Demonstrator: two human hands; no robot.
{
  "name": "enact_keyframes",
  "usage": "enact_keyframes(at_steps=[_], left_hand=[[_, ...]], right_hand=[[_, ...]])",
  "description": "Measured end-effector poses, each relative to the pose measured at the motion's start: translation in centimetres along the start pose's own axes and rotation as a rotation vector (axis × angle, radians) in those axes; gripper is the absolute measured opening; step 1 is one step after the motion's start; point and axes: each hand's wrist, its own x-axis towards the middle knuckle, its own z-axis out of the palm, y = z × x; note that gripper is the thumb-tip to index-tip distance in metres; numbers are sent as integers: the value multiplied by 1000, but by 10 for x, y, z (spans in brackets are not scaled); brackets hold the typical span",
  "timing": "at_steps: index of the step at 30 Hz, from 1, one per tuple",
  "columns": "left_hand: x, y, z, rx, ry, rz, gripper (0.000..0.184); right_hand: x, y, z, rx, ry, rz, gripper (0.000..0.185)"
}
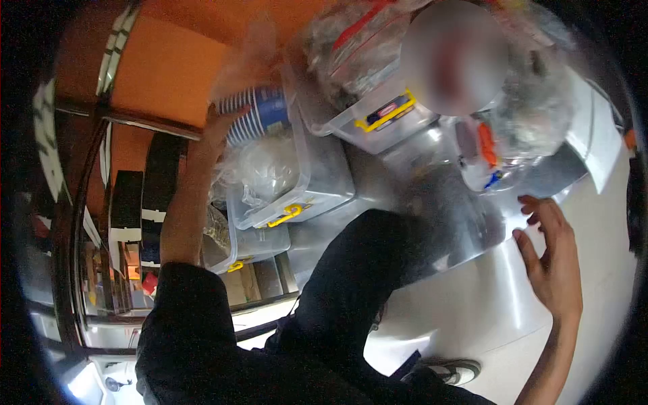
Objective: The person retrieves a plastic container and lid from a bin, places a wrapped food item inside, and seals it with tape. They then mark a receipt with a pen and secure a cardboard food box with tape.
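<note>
My left hand (pixel 217 125) reaches into the upper clear plastic bin (pixel 322 172) and is closed around a stack of blue paper cups (pixel 266 115) with white stripes. Motion blur softens its fingers, and part of the hand is hard to make out. Just below the cups, a crumpled clear plastic bag (pixel 266 169) fills the front of the bin. On the other side, my right hand (pixel 552 253) hangs in the air above the pale floor, fingers bent and apart, holding nothing.
A second clear bin (pixel 260 246) with a yellow latch sits under the first. Another bin (pixel 337 125), full of bagged items, stands farther back. Plastic-wrapped things (pixel 540 115) lie at the right on a shiny metallic surface (pixel 439 223). Dark shelf framing (pixel 81 223) runs along the left.
</note>
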Motion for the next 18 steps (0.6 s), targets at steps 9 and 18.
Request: enact_keyframes(at_steps=[9,18], left_hand=[[30,53,-165,-392,-36,255,46],[24,12,-178,-560,687,117,48]], right_hand=[[108,-76,73,195,-172,-102,21],[280,-215,148,128,-144,-436,21]])
